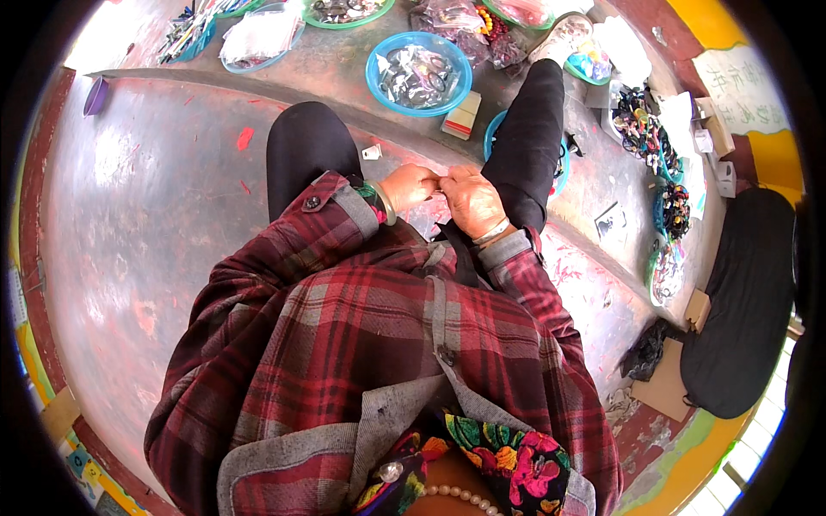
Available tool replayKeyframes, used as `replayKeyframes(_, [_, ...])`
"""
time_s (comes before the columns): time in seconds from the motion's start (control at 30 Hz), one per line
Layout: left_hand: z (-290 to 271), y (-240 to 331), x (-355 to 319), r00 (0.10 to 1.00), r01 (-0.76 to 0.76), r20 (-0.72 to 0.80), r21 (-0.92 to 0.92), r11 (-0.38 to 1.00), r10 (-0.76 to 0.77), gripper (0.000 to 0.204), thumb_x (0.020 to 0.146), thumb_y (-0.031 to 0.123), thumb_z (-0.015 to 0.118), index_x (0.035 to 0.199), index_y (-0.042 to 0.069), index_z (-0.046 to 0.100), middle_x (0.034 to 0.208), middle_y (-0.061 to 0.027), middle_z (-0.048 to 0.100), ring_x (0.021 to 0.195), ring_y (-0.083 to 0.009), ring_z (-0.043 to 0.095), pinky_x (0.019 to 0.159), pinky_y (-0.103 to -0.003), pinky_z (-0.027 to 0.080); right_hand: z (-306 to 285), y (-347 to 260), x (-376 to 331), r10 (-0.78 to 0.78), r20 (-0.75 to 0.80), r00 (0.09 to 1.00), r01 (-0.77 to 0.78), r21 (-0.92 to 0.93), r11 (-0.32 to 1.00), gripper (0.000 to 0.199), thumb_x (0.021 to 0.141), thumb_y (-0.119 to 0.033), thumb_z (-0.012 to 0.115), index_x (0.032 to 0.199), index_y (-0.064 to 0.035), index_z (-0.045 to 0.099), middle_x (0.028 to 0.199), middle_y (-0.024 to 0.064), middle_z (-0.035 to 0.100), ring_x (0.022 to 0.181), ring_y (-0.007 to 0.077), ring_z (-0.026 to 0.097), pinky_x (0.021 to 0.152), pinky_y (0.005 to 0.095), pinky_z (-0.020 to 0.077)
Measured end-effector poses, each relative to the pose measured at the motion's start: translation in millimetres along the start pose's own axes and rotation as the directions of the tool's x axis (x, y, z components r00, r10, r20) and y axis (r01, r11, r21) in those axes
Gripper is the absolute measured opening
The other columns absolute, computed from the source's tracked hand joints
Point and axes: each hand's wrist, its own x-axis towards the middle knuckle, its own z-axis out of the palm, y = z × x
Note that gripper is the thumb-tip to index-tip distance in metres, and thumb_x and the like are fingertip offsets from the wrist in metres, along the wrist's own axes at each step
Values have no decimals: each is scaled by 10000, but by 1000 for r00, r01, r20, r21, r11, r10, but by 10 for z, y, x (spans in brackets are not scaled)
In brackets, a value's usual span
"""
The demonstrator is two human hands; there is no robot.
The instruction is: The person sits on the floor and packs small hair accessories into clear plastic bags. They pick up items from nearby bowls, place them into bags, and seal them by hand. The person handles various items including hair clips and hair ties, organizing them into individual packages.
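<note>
My left hand (409, 187) and my right hand (473, 202) meet in front of me, between my knees. Both are closed, with fingertips pinched together. A small thing seems to sit between them, too tiny to name. A black strap or cloth hangs just below my right hand. Just beyond my left hand a small white piece (372, 152) lies on the floor. Farther ahead stands a blue basin (379, 87) of small clear packets with dark items. A small white and red box (462, 116) rests beside it.
Past my right leg is another blue basin (490, 138), partly hidden. Baskets of dark stringy items (635, 120) line the right side, near a long black padded object (744, 301). A green basin (348, 23) and a purple bowl (96, 96) stand farther off. A raised floor edge crosses ahead.
</note>
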Motion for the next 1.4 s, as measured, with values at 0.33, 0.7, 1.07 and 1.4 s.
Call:
replayKeyframes(0.33, [-22, 121, 16, 967, 250, 15, -253, 935, -255, 227, 846, 101, 469, 1014, -2, 583, 856, -78, 620, 760, -119, 567, 673, -256, 471, 14, 75, -54, 177, -117, 977, -151, 207, 967, 110, 692, -7, 544, 799, -26, 561, 812, 134, 543, 735, 308, 558, 617, 360, 458])
replayKeyframes(0.7, [2, 78, 16, 975, 223, 48, -280, 934, -218, 224, 845, 119, 480, 1000, -10, 577, 893, -77, 610, 788, -147, 582, 693, -271, 485, 73, 33, -23, 68, -8, 998, -67, 26, 997, 41, 617, -21, 519, 658, -24, 524, 839, 145, 527, 724, 320, 538, 606, 393, 444])
replayKeyframes(1.07, [-101, 282, -29, 949, 275, 139, -804, 528, -283, 318, 881, 163, 434, 1157, 11, 476, 1076, -99, 550, 971, -184, 549, 856, -332, 441, -131, 94, -8, 393, -147, 908, -290, 455, 842, 350, 624, -62, 661, 968, -106, 606, 1015, 68, 542, 892, 207, 533, 711, 282, 440])
replayKeyframes(1.4, [-120, 387, -18, 923, 356, 198, -767, 534, -330, 306, 879, 161, 449, 1124, -18, 486, 1066, -108, 554, 984, -200, 548, 839, -354, 458, 43, 195, -113, 472, -63, 880, -264, 759, 594, 188, 659, -38, 675, 840, -83, 653, 985, 59, 535, 749, 93, 493, 619, 219, 408])
